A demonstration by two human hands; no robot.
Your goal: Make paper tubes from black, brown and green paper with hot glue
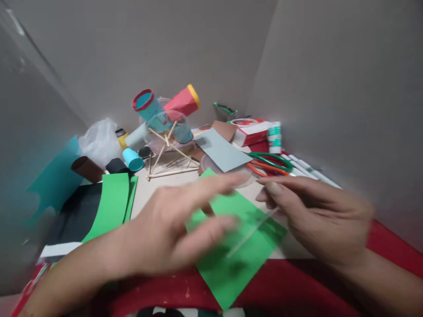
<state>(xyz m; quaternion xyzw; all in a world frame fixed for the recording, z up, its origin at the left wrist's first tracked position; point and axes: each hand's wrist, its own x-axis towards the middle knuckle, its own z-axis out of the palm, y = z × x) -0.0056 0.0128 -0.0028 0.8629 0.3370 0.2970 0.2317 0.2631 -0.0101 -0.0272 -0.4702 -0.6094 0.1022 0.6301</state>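
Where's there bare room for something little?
The pale tabletop shows between the green strips and left hand, before the stick frame; another sliver lies between the green sheet and right hand. It's crowded farther back, around the grey card.

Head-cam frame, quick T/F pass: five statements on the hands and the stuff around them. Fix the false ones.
1. The right hand holds a thin pale stick. True.
2. The left hand is balled into a fist. False: the left hand's thumb and index finger stand apart.
3. A green sheet shows beneath the stick. True.
4. The red tube has a green rim. False: its rim is yellow.
5. White markers lie beyond the right hand. True.
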